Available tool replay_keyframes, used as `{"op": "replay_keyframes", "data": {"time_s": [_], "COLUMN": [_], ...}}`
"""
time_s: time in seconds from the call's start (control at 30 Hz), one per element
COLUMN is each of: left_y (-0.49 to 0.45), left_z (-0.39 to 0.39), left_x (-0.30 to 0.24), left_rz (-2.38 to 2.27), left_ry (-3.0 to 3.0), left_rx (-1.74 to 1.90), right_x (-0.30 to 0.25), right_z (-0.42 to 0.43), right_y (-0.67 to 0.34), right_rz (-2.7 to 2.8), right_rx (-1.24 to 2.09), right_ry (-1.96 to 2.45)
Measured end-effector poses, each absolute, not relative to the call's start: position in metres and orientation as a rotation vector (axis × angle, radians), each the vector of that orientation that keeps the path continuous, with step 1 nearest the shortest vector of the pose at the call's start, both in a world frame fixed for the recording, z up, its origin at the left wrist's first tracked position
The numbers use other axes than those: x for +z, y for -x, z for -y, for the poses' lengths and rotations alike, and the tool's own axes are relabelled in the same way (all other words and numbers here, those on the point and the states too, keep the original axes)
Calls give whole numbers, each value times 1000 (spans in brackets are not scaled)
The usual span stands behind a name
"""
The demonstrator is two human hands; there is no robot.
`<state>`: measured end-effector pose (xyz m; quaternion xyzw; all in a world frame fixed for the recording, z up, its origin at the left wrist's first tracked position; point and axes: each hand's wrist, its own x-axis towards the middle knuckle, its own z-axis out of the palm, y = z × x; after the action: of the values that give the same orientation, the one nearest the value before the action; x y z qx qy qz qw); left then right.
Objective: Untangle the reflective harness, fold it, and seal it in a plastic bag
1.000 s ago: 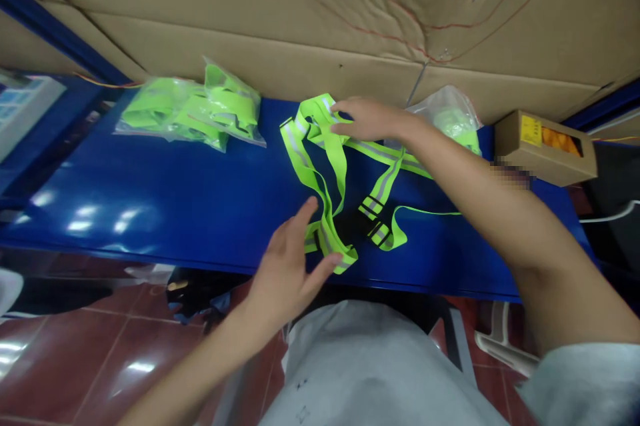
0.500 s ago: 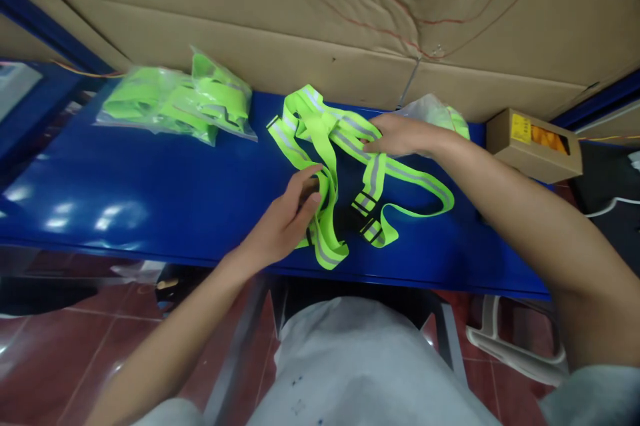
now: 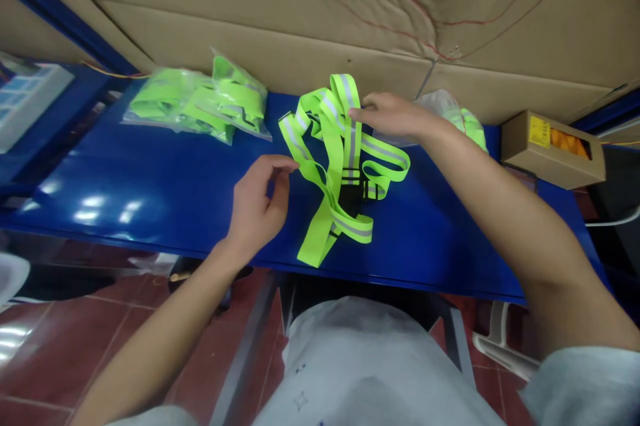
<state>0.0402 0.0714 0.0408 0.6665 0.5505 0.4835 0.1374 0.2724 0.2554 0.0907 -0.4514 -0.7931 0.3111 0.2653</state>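
Note:
A neon yellow-green reflective strap harness (image 3: 335,146) with grey stripes and black buckles lies loosely tangled on the blue table (image 3: 180,193). My right hand (image 3: 393,116) is at its far side, thumb and fingers closed on a raised loop of strap. At the near left of the harness, my left hand (image 3: 263,203) hovers with curled fingers and a gap between thumb and index. Its fingertips come up to the edge of a strap, but no grip on it shows. Two black buckle ends lie near the middle of the harness.
Clear bags of folded neon straps (image 3: 195,103) lie at the back left. Another bag (image 3: 453,116) is behind my right wrist. A cardboard box (image 3: 550,149) with orange contents stands at the right. Brown cardboard sheeting (image 3: 260,33) with red wires lines the back.
My right hand has lifted a strap loop and drawn the right-hand straps and buckles inward. My left hand has shifted left, off the straps. The view has turned slightly.

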Motion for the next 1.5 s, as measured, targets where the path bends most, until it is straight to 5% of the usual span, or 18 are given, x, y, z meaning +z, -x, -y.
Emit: {"op": "replay_keyframes", "data": {"time_s": [0.1, 0.23, 0.43, 0.63, 0.97, 1.1, 1.27, 1.5], "left_y": [-50, -75, -68, -38, -53, -88, -138, -105], "left_z": [-85, -140, -221, -229, -226, -185, -163, -188], "left_x": [59, 67, 41, 15, 43, 58, 45, 21], "left_rz": [-1389, -1015, -1387, -1552, -1798, -1431, -797, -1012], "left_ry": [-2392, -2799, -2664, -2703, -2754, -2773, -2811, -2941], "left_rx": [1163, 691, 546, 282, 407, 793, 536, 276], "right_x": [95, 66, 33, 37, 28, 27, 31, 32], "right_z": [-196, -125, -91, -50, -29, -31, -31, -21], "right_y": [-307, -327, -324, -340, -363, -362, -358, -371], "right_rz": [2307, 2748, 2854, 2882, 2858, 2805, 2799, 2791], "right_rx": [322, 59, -208, -196, -210, -211, -162, -171], "right_ry": [1184, 783, 669, 594, 572, 548, 509, 557]}}
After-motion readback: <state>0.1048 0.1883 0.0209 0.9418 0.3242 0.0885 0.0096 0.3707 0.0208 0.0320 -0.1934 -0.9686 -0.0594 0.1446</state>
